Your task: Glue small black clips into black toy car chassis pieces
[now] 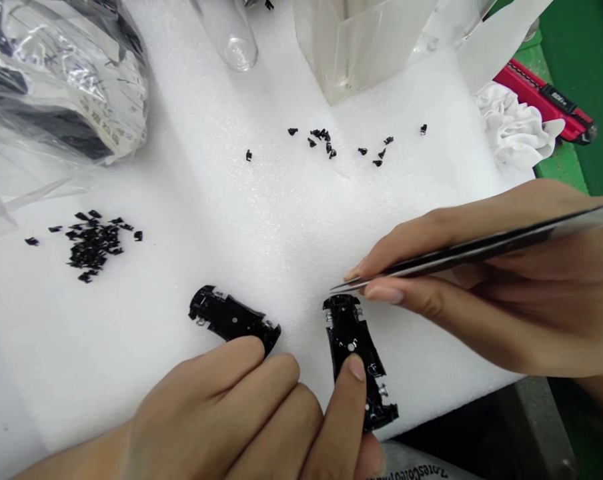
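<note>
My left hand (251, 417) rests on the white foam sheet (261, 220), fingers curled, with one fingertip pressing down a black plastic part (357, 357) that lies lengthwise near the front edge. A second black part (231, 319) lies just left of it, touching my knuckles. My right hand (486, 293) pinches metal tweezers (461, 257), whose tip meets the top end of the pressed part.
A heap of tiny black pieces (94, 245) lies at the left, and several more (331, 143) are scattered farther back. Clear plastic bags (56, 87), a transparent tube (234, 37) and a clear container (361, 47) stand behind. A white cloth (511, 130) and a red cutter (546, 97) lie at right.
</note>
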### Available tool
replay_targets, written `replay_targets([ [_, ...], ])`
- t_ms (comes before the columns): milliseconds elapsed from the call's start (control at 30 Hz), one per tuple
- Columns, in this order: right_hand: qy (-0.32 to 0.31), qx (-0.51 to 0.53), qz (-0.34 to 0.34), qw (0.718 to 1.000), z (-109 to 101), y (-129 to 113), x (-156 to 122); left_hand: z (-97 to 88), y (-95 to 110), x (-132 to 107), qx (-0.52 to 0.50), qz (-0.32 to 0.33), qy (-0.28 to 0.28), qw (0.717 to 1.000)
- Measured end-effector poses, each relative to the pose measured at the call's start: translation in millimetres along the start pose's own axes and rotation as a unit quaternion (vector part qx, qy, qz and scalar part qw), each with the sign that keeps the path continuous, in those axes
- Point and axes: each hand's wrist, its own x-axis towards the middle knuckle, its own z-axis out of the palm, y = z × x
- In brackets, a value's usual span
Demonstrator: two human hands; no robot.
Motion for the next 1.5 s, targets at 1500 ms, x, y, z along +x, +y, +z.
replay_targets([
  [1500,-0.045,-0.204,-0.048,0.977,22,-25,107,6.0,-16,17,-0.071,0.097,0.118,0.986],
])
